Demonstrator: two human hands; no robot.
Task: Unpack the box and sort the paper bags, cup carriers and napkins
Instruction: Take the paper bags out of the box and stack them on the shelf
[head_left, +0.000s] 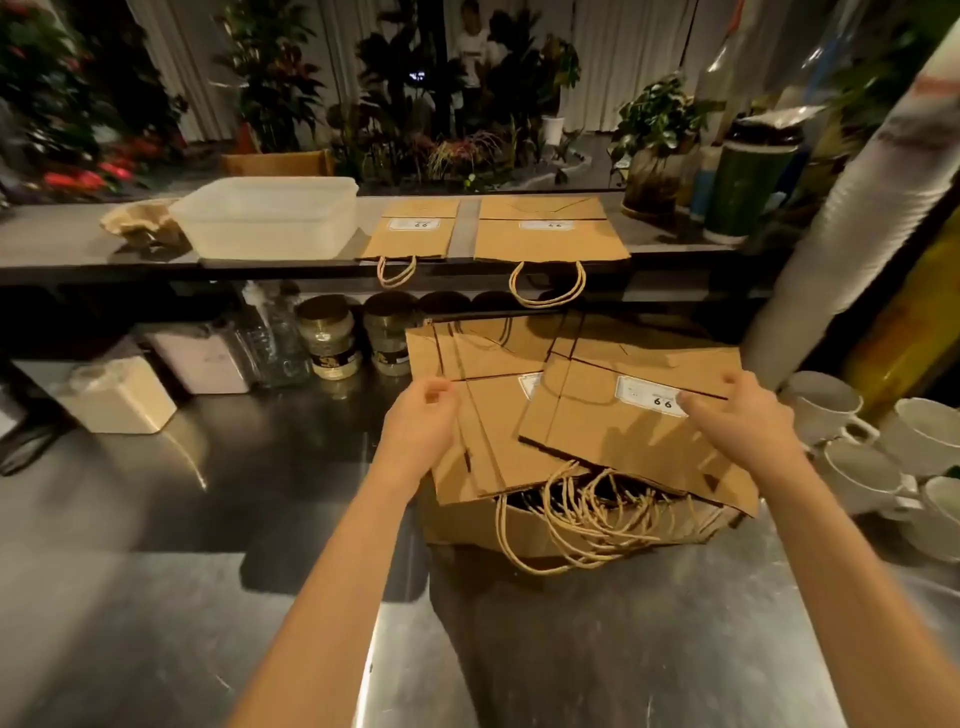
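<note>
A cardboard box (524, 535) sits on the steel counter, stuffed with flat brown paper bags whose twine handles spill over its front. My left hand (423, 418) grips the left edge of a bag stack (493, 415) lying on top. My right hand (737, 421) holds a labelled paper bag (613, 426) by its right side, tilted over the box. On the raised shelf behind lie a small paper bag (415, 234) and a large paper bag (550, 234), flat, handles hanging over the edge. A crumpled pulp cup carrier (140, 221) rests at the shelf's left.
A translucent plastic tub (270, 218) stands on the shelf beside the carrier. Jars (327, 338), bottles and a beige container (119, 397) line the counter's back left. White cups (872, 447) crowd the right. A tall stack of cups (857, 208) leans at the right.
</note>
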